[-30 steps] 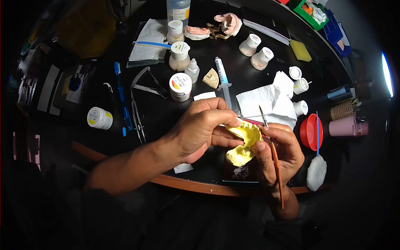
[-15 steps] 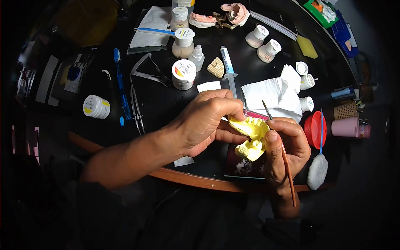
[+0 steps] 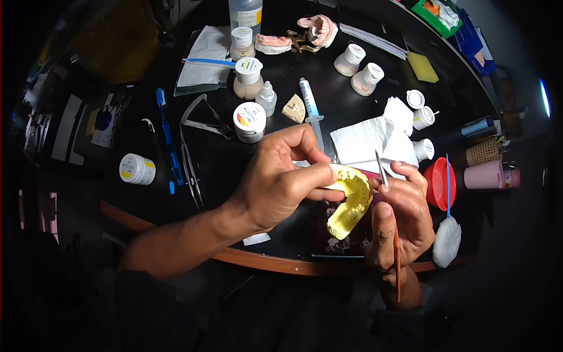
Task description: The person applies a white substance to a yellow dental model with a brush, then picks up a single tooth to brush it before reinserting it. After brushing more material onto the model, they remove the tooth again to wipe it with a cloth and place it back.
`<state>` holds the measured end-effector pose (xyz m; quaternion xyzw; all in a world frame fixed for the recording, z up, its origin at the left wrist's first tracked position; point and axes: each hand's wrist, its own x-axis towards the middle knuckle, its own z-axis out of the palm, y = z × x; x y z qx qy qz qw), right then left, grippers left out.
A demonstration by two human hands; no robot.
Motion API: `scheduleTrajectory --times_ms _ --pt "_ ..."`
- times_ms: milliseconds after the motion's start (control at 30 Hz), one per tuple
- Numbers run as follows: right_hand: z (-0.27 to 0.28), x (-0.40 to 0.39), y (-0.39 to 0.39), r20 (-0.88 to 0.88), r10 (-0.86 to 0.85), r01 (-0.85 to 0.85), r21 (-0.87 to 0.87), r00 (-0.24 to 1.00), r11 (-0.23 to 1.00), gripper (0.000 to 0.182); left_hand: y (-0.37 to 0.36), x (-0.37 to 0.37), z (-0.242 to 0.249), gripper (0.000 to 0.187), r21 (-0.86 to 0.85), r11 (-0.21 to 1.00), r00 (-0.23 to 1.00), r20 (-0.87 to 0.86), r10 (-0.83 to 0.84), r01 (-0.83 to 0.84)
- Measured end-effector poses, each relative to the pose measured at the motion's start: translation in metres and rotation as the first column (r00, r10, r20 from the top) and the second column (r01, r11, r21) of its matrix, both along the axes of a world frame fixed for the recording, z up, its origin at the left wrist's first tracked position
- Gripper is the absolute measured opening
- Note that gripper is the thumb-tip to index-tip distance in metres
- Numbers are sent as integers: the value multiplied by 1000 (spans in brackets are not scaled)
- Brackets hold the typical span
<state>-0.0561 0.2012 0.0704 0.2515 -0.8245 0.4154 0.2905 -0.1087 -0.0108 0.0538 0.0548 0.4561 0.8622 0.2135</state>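
Observation:
Over the front of the bench, my left hand [image 3: 287, 179] pinches one end of a yellow dental model [image 3: 353, 211]. The horseshoe-shaped cast is turned so its row of teeth shows, with its free end pointing down toward me. Just to its right is my right hand [image 3: 404, 214], closed round a fine paintbrush [image 3: 396, 252]. The brush's dark tip points up and away, and its reddish-brown handle runs down past my wrist. My right fingertips are close by the cast's right edge. A dark plate with whitish smears [image 3: 338, 246] lies beneath the cast.
Behind my hands are a firing paste syringe [image 3: 309, 102], white tissue [image 3: 363, 138] and several jars, including one with a red-and-yellow label [image 3: 250, 123]. At right stand a red bowl [image 3: 440, 183] and a white pad [image 3: 447, 242]. A blue toothbrush [image 3: 168, 141] and tweezers [image 3: 190, 170] lie left.
The cast has turned so its horseshoe shape and teeth face up more. My right hand and brush have moved slightly away from it. The whole view has shifted a little.

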Motion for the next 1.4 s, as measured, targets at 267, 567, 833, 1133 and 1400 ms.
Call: scheduleTrajectory --times_ms 267,567,833,1133,1400 --pt "7 7 -10 -15 151 -151 -1 988 988 29 1 5 3 14 -89 995 982 -185 36 -54" --pt "4 6 -10 -48 80 -78 55 996 995 29 3 7 0 17 -88 994 979 -201 42 -60" --pt "7 7 -9 -14 91 -91 56 996 994 26 -1 6 0 16 -155 987 965 -261 -2 -39" --pt "5 9 3 24 244 -229 -273 969 934 16 -1 11 -6 36 -260 908 569 -822 -28 -330" --pt "5 9 6 -2 264 -256 -251 964 933 18 -1 10 -12 46 -205 897 444 -896 -11 -392"
